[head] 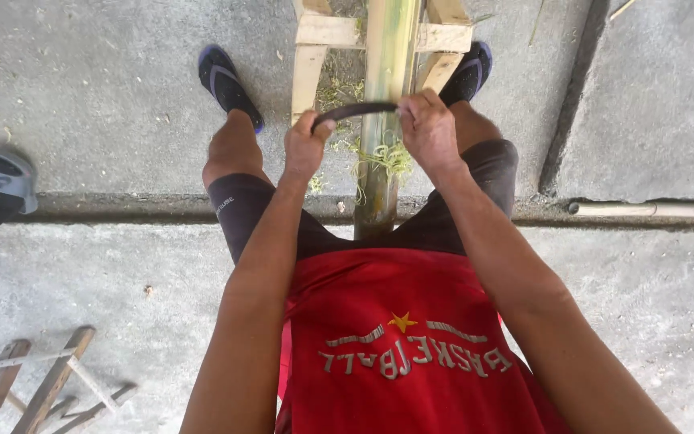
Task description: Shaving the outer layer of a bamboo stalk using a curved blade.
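Both hands (pixel 367 137) grip a curved blade (pixel 355 110) across bamboo (pixel 387 72).

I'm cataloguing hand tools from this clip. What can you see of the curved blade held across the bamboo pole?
The blade is a dark, narrow, curved strip, seemingly metal, arched upward in the middle. It lies crosswise over the green-yellow bamboo pole, which rests on a wooden frame. The left hand grips one end, the right hand the other. Pale shavings hang just below it.

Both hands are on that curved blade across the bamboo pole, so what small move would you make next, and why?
Probably draw the dark curved blade toward the body along the green bamboo pole. The left hand and right hand grip its ends, and pale shavings hang just below it.
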